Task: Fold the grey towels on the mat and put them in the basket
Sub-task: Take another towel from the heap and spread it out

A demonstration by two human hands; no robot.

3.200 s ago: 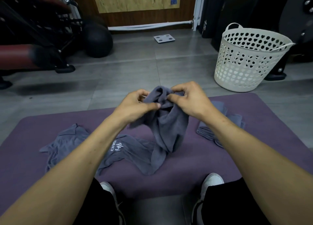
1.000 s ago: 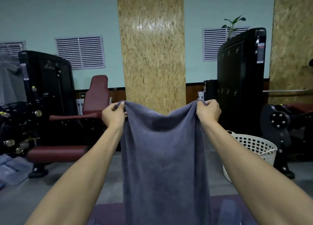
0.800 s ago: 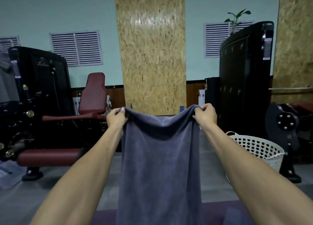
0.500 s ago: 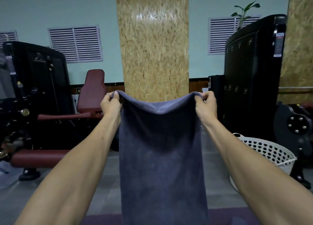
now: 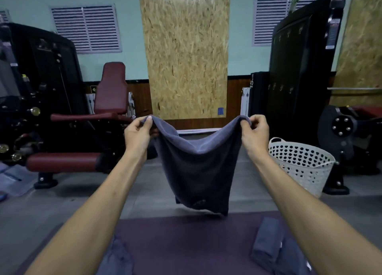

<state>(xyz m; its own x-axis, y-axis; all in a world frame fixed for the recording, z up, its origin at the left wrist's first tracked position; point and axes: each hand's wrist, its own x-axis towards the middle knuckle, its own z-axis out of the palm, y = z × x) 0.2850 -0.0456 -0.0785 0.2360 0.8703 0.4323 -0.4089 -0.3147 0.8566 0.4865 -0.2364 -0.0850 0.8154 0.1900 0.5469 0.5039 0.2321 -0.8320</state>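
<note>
A grey towel (image 5: 196, 171) hangs in the air in front of me, sagging in the middle, its lower edge swung forward above the far end of the purple mat (image 5: 186, 239). My left hand (image 5: 137, 135) pinches its top left corner and my right hand (image 5: 255, 133) pinches its top right corner. A folded grey towel (image 5: 268, 241) lies on the mat by my right forearm. Another crumpled grey towel (image 5: 117, 258) lies on the mat under my left forearm. The white perforated basket (image 5: 303, 165) stands on the floor to the right, beyond the mat.
A gym machine with dark red pads (image 5: 66, 161) stands at the left. A tall black machine (image 5: 299, 68) rises behind the basket. A chipboard panel (image 5: 186, 53) covers the wall ahead. Grey tiled floor (image 5: 62, 202) surrounds the mat.
My view has tilted down, so the mat and the other towels show. Both hands have lowered a little; the towel's top edge now sags and its lower end has swung forward and up.
</note>
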